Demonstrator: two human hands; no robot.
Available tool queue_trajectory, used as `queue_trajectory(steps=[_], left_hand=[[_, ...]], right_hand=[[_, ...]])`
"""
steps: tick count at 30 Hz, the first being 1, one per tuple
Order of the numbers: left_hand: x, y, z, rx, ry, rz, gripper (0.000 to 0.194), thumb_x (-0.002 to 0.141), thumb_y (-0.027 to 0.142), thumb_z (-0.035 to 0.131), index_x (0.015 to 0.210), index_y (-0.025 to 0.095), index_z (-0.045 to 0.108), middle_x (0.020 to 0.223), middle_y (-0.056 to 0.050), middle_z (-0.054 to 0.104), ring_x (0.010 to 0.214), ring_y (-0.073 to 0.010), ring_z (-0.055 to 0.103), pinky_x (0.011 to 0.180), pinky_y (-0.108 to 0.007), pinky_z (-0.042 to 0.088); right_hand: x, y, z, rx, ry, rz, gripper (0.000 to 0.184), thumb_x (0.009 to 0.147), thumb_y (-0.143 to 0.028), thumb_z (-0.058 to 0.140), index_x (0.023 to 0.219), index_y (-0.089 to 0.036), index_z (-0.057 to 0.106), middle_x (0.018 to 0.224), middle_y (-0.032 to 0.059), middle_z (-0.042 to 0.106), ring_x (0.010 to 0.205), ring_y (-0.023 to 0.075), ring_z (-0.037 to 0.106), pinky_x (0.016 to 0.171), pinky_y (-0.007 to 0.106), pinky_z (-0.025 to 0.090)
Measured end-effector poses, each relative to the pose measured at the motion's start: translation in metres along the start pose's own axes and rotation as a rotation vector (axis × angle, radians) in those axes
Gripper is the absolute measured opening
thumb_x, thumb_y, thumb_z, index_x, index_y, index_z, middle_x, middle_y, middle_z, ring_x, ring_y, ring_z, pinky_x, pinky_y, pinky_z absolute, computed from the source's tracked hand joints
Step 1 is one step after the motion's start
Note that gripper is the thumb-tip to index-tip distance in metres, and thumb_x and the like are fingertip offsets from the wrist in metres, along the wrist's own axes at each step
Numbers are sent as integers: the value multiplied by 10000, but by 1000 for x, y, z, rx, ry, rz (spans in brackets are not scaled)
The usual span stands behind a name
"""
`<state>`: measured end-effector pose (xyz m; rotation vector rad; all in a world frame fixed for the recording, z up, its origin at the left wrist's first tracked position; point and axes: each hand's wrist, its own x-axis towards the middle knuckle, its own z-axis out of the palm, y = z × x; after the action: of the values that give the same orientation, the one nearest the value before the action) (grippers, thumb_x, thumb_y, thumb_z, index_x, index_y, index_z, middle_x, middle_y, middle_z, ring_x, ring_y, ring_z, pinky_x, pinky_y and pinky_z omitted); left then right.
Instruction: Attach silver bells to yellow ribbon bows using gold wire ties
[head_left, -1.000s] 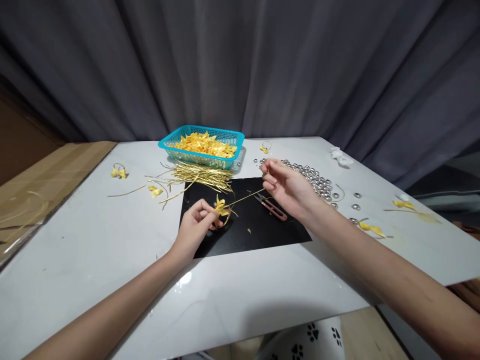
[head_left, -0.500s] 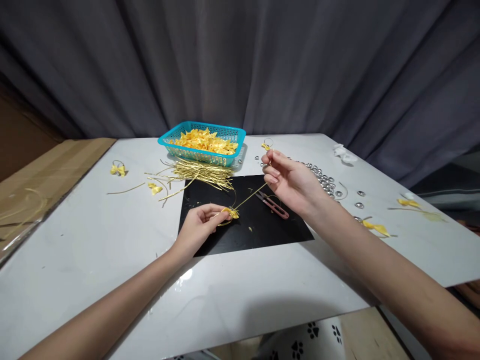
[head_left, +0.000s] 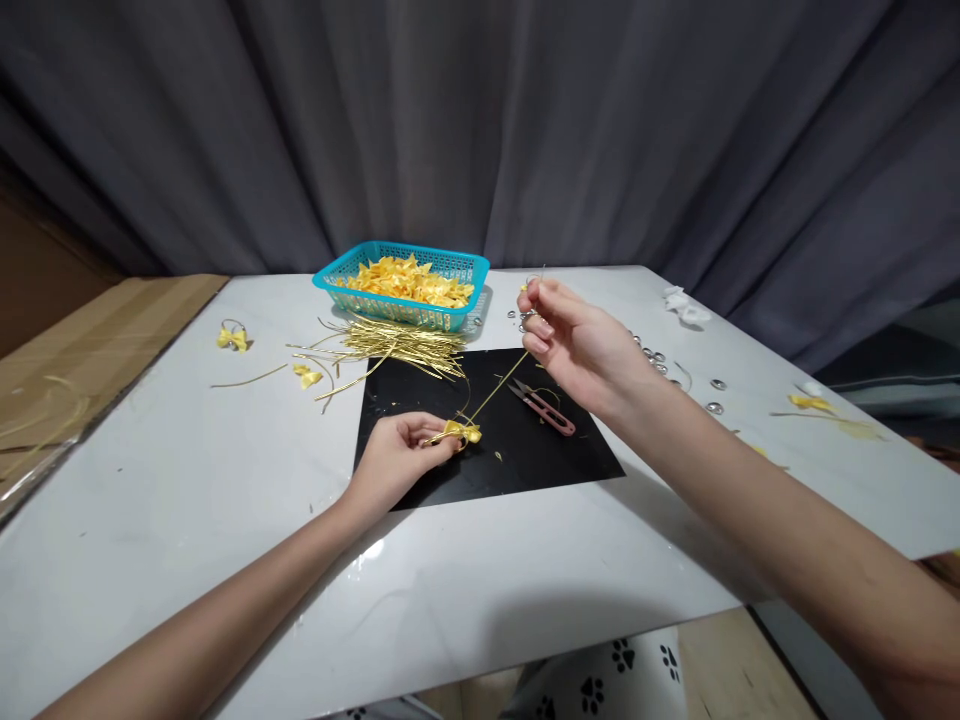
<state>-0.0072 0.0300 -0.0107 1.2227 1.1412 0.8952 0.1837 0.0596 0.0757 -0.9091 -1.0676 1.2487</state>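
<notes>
Over a black mat (head_left: 450, 480), my left hand (head_left: 401, 450) pinches a yellow ribbon bow (head_left: 463, 432) with a thin gold loop at it. From the bow a gold cord (head_left: 499, 386) runs taut, up and to the right. Its other end is between the closed fingers of my right hand (head_left: 574, 340), raised above the mat's far right part. Pink thread snips (head_left: 546, 410) lie on the mat below that hand. The fingertips of my left hand are partly hidden behind the bow.
A blue basket (head_left: 322, 280) full of yellow bows stands at the back, with a pile of gold cords (head_left: 401, 345) before it. Silver beads (head_left: 716, 408) are scattered at right, partly behind my right arm. A looped bow (head_left: 232, 338) lies left; a cardboard box (head_left: 150, 320) borders the table.
My right hand has risen a little, pulling the cord steeper. My left hand has turned the bow, which now lies lower and further right.
</notes>
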Motion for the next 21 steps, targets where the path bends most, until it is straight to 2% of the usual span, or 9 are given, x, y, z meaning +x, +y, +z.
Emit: queue_trajectory(steps=[7,11,17,21], left_hand=[[2,-5,-2,49,-11,49,126,557,208,724,651,156,659,642,-21,694,579,-130,613,561,-234,453],[3,-6,-3,71,-10,46,130,561,234,715,649,157,657,640,-27,693,589,-144,620,566,-247,455],[4,-10,-4,100,1,53,109,574,241,695,636,161,656,612,-19,678,563,-141,607,540,-243,438],[3,-7,-3,128,11,66,73,586,228,676,603,160,653,583,-15,665,538,-126,580,522,-233,410]], right_hand=[[-3,-4,2,-122,-7,-167,183,884,-244,537,715,-198,483,712,-40,467,475,46,281,422,180,290],[-5,-8,2,-213,-39,-217,202,882,-284,548,709,-202,482,714,-43,465,468,42,286,432,193,300],[-7,-9,1,-336,-71,-321,182,877,-308,559,730,-208,521,713,-36,479,499,47,346,465,206,323],[-7,-11,1,-481,-138,-394,177,860,-311,579,726,-198,552,716,-15,494,600,82,421,521,221,353]])
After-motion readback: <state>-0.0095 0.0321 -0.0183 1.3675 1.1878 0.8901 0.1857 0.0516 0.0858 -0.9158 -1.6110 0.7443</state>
